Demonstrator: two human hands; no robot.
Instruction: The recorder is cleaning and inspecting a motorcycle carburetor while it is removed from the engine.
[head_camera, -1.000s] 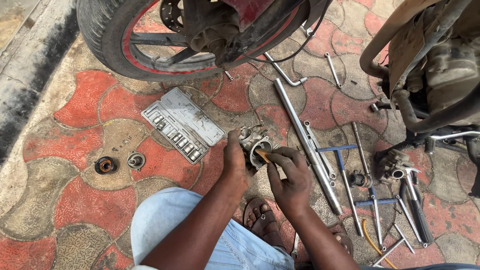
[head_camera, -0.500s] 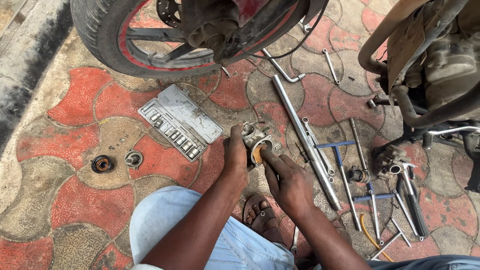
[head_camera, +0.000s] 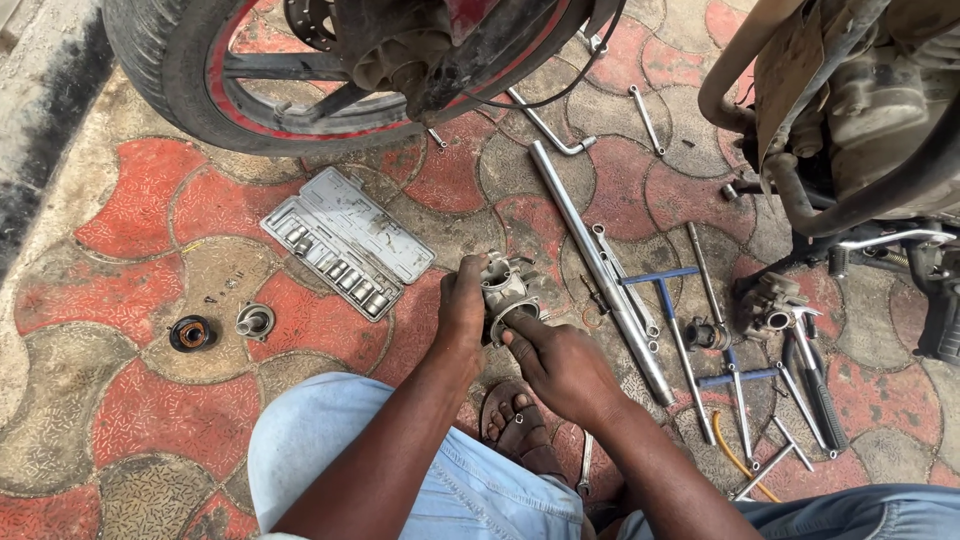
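Observation:
A small grey metal engine part with a round opening (head_camera: 508, 290) sits low over the red and grey paving, between both my hands. My left hand (head_camera: 462, 300) grips its left side. My right hand (head_camera: 560, 365) is closed on its lower right edge, fingers pressed at the round opening. An open grey socket set case (head_camera: 345, 243) lies just left of my left hand. My sandalled foot (head_camera: 515, 420) is directly below the part.
A motorcycle wheel (head_camera: 300, 70) fills the top left, another motorcycle's frame and exhaust pipe (head_camera: 850, 140) the top right. A long steel tube (head_camera: 600, 270), blue T-handle wrenches (head_camera: 665, 300), pliers (head_camera: 815, 385) and a second metal part (head_camera: 770, 305) lie right. Two small rings (head_camera: 215, 328) lie left.
My hands have stayed on the metal part with slight finger shifts. The orange tool tip seen at the opening earlier is no longer visible. The camera shifted a little.

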